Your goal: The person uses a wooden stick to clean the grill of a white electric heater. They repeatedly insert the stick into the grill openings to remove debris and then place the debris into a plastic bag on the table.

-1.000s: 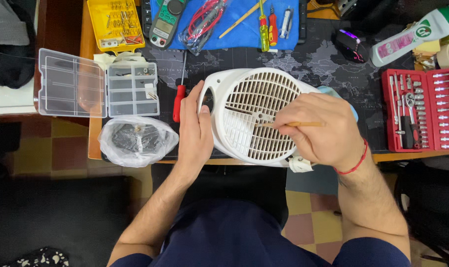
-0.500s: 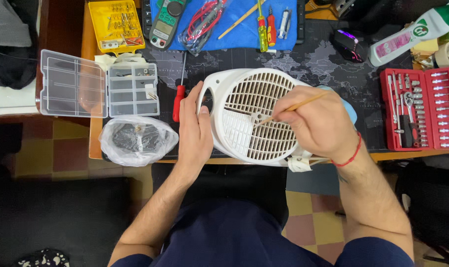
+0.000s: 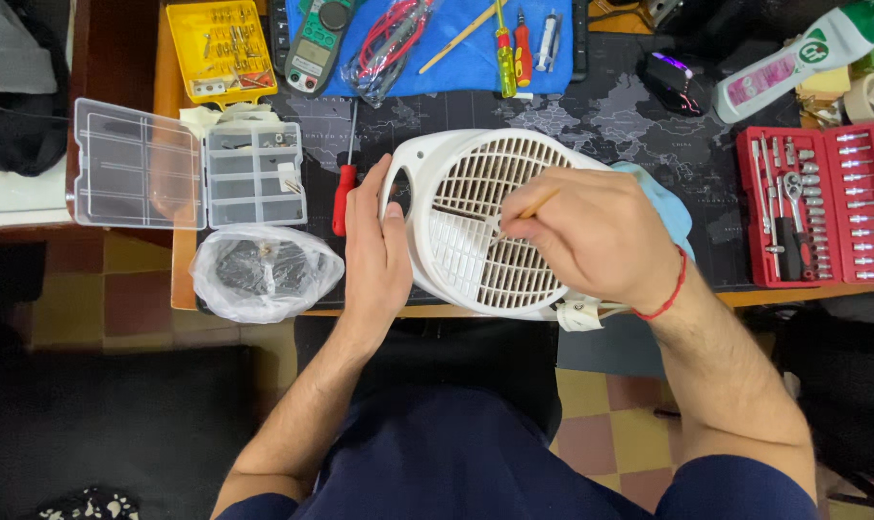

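Nearest to you, at the front edge of the surface (image 3: 735, 299), lies the white fan heater (image 3: 485, 226), grille side up. Your left hand (image 3: 377, 252) lies flat against its left flank, fingers together, steadying the housing without closing around anything. Your right hand (image 3: 591, 236) rests on the grille, its grip pinched on a thin wooden stick (image 3: 538, 203) whose tip meets the slats near the grille's centre. Judged from this view, the work on the grille is under way: the housing is closed and whole, no panel is off, and you cannot tell how many slats have been covered. A light blue cloth (image 3: 670, 202) lies partly under the heater's right side.

Left of the heater, a clear plastic bag (image 3: 264, 273) sits at the front edge; it holds dark contents too indistinct to identify. Just beyond it, a clear compartment box (image 3: 254, 173) lies with its lid (image 3: 134, 164) folded out to the left; a few compartments hold small parts, most look bare. A red-handled screwdriver (image 3: 341, 197) lies between the box and the heater.

To the right, a red socket case (image 3: 817, 207) lies open, its rows filled with sockets, bits and a ratchet.

Farthest off, a yellow tray (image 3: 220, 48) holds small metal pieces; beside it, a blue mat (image 3: 475, 58) carries a green multimeter (image 3: 317, 43), bagged red leads (image 3: 389, 43) and several small screwdrivers (image 3: 509, 43).
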